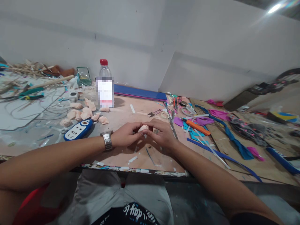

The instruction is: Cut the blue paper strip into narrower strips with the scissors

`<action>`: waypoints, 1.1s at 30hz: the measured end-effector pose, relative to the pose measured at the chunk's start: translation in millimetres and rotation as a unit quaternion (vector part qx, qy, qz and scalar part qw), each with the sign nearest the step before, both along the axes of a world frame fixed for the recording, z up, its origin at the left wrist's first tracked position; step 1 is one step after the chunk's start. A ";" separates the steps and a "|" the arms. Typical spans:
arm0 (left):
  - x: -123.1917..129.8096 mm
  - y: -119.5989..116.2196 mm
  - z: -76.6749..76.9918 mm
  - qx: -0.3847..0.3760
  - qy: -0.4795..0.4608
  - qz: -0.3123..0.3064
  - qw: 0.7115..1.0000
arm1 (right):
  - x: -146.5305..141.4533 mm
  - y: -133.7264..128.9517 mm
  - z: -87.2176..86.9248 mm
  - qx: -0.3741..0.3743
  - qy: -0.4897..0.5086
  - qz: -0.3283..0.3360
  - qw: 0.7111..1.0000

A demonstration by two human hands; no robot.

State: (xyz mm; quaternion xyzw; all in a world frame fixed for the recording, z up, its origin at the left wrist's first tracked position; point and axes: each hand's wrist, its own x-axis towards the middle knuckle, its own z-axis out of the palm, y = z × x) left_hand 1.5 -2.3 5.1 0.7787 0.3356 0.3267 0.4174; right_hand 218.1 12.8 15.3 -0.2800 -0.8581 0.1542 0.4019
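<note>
A: Hands first. What are they doing?

B: Left hand (127, 134) and right hand (164, 133) meet over the tabletop (124, 116), fingertips and thumbs of both closed around one small peach-coloured piece (143, 128). Fingers cover part of it. Metal watch (107, 140) on left wrist.

A: Just past the hands?

B: Small snips (154, 113) and a tape roll (165, 115) beyond the right hand. Orange-handled tool (198, 127) further right, near a long blue strip (225, 156).

A: Left side?

B: Blue-and-white power strip (78, 129) near the left forearm; a cluster of peach-coloured lumps (86, 113) behind it. Red-capped bottle (105, 72) upright beyond those.

A: Furthest out?

B: Grey wall (131, 40) behind everything.
</note>
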 end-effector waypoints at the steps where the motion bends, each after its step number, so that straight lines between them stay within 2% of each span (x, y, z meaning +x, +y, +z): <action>1: 0.4 0.1 -0.8 -0.016 -0.009 -0.004 1.000 | -0.3 -0.7 -0.2 -0.007 0.003 -0.008 1.000; 4: 1.9 -1.0 -0.8 -0.088 -0.051 -0.018 0.995 | -1.7 -3.0 0.6 -0.024 0.018 -0.029 0.999; 9: 5.2 -6.0 3.8 -0.177 -0.083 -0.024 0.981 | -2.8 -2.0 3.2 0.003 0.006 -0.012 1.000; 19: 8.1 -6.3 3.2 -0.203 -0.127 -0.032 0.970 | -0.5 4.7 -7.2 0.011 0.004 0.022 1.000; 25: 5.6 -2.4 0.1 -0.192 -0.138 -0.017 0.971 | -0.1 0.3 1.1 -0.027 -0.043 0.025 0.998; 29: 5.9 -1.1 -6.0 -0.231 -0.192 -0.048 0.953 | -1.5 -4.6 5.7 -0.044 -0.070 0.039 0.996; 33: 6.5 -0.6 -12.7 -0.272 -0.211 -0.051 0.938 | -5.3 -7.5 3.3 -0.062 -0.077 0.038 0.994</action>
